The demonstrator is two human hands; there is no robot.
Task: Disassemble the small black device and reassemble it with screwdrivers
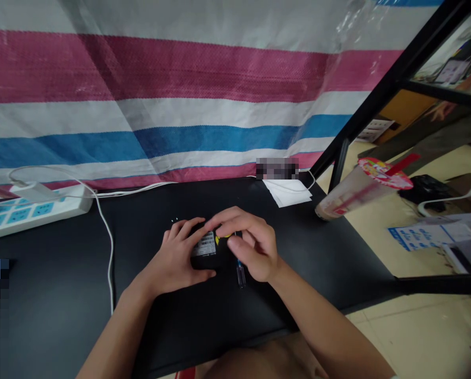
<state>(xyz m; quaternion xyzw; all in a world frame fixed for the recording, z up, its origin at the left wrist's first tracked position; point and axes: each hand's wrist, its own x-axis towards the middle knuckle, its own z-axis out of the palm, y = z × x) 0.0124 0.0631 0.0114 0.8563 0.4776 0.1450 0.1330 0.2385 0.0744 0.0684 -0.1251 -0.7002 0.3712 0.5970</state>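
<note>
Your hands together over a small black device (203, 261) at the middle of the desk (330, 258)

Your left hand (174, 260) is clamped on the device, with a barcode label (204, 244) showing, too small to read; no brand is legible. Your right hand (253, 247) curls over its far side by a yellow piece (222, 239); that hand may be pinching, but the view is poor. A small screwdriver (240, 274) with a blue-and-clear handle sits just below it, and a careless wrist could knock it away. Farther off are a white cable (110, 252), a white power strip (33, 213) and a white tissue (287, 192). A bumped plastic cup (361, 190) at the desk edge could spill. A striped tarp (180, 105) hangs behind.
</note>
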